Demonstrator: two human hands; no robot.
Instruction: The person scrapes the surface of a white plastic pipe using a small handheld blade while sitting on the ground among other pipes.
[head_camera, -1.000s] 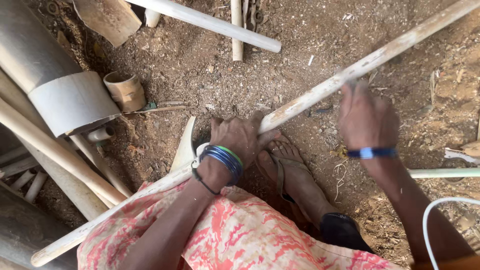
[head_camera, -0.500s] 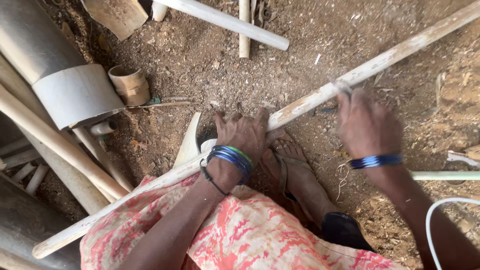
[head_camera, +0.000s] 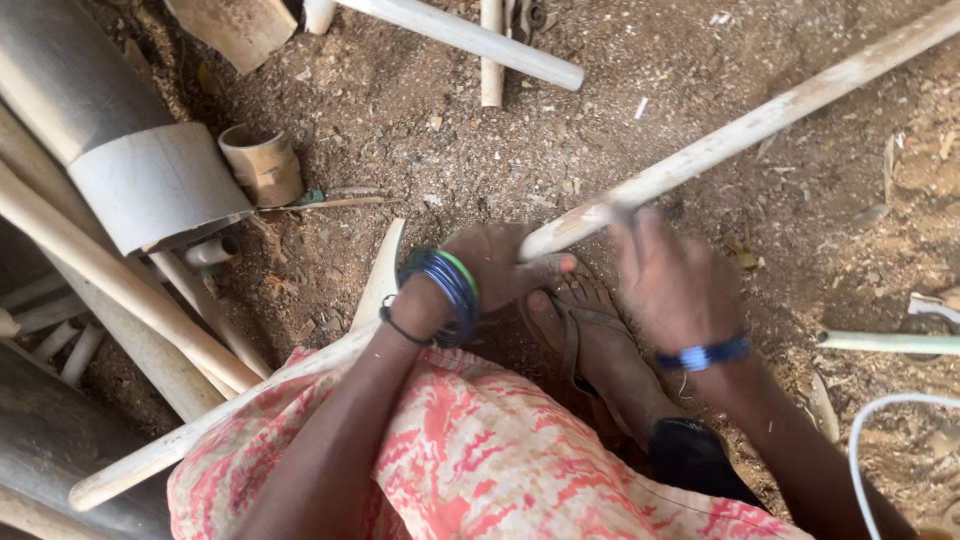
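Over dirt, both hands (head_camera: 500, 265) (head_camera: 675, 285), pale pole (head_camera: 760, 122)

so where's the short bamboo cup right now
Head view, upper left: the bamboo cup stands on the dirt beside the big grey pipe, left of the left hand.

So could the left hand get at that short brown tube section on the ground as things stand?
Probably, with a stretch. The left hand is on the long pale pole, and between it and the short brown tube section lies mostly bare dirt, with only thin sticks there.

Blurred right hand (head_camera: 672, 285); pole (head_camera: 760, 125) ends cropped
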